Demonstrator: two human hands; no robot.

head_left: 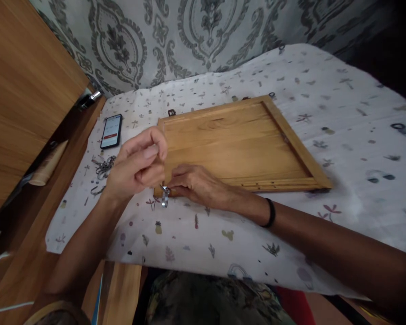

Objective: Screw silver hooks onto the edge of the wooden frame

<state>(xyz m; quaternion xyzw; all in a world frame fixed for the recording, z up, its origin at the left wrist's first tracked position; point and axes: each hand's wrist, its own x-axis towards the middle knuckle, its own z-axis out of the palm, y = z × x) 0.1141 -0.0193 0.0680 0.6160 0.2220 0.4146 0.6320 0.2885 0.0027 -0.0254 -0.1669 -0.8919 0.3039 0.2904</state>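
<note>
A framed wooden panel (223, 144) lies at an angle before me, with a raised rim and several small dark holes along its near edge. At its near left corner, a shiny curved metal fitting (165, 198) hangs over the edge. My right hand (196, 185) rests on that corner, its thumb and fingers pinched at the fitting. Raised just above and to the left is my left hand (138, 162), its fingers curled in against the thumb. Whatever it may hold is hidden by the fingers.
Several metal fittings (104, 167) lie in a pile left of my left hand, with a phone (111, 131) behind them. A patterned white cloth (189, 239) covers the surface. Along the left, a wooden ledge holds a tube (49, 164). A patterned curtain (169, 40) hangs behind.
</note>
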